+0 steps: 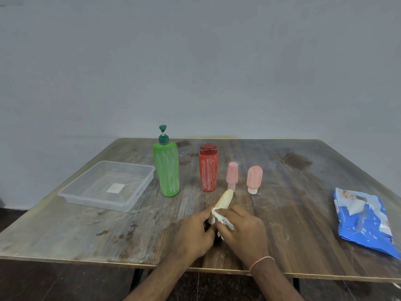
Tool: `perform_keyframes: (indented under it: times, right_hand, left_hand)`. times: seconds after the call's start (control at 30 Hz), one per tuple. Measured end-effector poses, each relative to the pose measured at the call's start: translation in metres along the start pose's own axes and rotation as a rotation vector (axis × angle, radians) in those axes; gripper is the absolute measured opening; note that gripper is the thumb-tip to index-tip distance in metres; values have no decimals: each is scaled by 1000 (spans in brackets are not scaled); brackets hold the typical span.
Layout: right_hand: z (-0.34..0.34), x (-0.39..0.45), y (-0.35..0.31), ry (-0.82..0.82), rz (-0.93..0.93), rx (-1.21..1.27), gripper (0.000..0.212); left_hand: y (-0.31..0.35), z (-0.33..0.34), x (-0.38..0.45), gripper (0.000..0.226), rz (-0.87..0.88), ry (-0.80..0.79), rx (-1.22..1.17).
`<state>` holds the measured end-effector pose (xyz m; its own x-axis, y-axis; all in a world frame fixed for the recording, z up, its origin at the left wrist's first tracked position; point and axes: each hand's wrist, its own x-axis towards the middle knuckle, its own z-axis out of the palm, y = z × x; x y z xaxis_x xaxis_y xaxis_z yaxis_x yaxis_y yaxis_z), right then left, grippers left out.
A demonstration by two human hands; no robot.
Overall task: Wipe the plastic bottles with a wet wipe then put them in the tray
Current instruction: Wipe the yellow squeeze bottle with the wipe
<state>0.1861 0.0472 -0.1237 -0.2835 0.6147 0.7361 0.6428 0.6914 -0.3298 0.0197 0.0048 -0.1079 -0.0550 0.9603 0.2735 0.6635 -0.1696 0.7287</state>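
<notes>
**Small yellow bottle under wiping; tray not yet loaded**

Head view. The person holds a small yellow bottle [224, 199] low over the near middle of the wooden table [303, 203], its rounded end tilted away toward the far side. The left hand [195, 233] grips the near end of the bottle, fingers curled round it. The right hand [245, 229] pinches a white wet wipe [221, 218] against the bottle's lower body. Both forearms enter from the near edge and converge; the wrists sit close together, knuckles up. How far the wipe wraps round the bottle cannot be told, since the fingers cover that part.

The clear plastic tray [69, 192] stands well to the left with no bottle in it. Four bottles stand upright in a row beyond the hands: a green pump bottle [166, 170] just beside the tray, a red bottle [208, 170], a pink bottle [232, 175] and an orange-pink bottle [254, 179]. White streaks show on the green and red ones. A blue wipe pack [364, 218] lies at the right.

Risks, as judged from here:
- The wet bottle may slip from the left hand's grip, since only its near end is held.
- The raised far end sits near the pink bottle; a long forward stroke could topple it.
- Carrying the bottle left to the tray passes the tall green pump bottle, which a sleeve-level forearm could knock over.
</notes>
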Motion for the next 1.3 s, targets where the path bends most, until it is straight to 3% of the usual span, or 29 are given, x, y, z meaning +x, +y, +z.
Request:
perform_keyframes:
  times: [0.17,0.3,0.47,0.57,0.67,0.83,1.03,1.2,1.3]
  right_hand:
    - [-3,2,-2,24,11,18,19]
    - [-1,0,0,8,5,27,21]
    - [-4,2,-2,22,52,39,16]
    - [-2,0,0,-58,-10,57,17]
    - [-2,1,-2,-8,19,18,17]
    - [-7,2,-5,11,27,73,17]
    - [-4,3,2,78,175,88,15]
    - [-7,1,1,-5,138,193,21]
    - [-5,2,1,61,210,150,15]
  left_hand:
    - [2,-1,-2,49,0,-6,-30]
    - [0,-1,0,32,-28,-8,-10]
    - [2,-2,-1,48,-8,-1,-59]
    - [-1,-1,0,42,-17,0,-34]
    - [-2,-1,1,32,-36,2,-51]
    - [-4,-1,1,56,-59,-44,-177]
    - [-9,-2,3,41,-64,-82,-211]
    - [-7,-6,3,36,-72,-116,-249]
    - [-4,-9,1,34,-77,-122,-228]
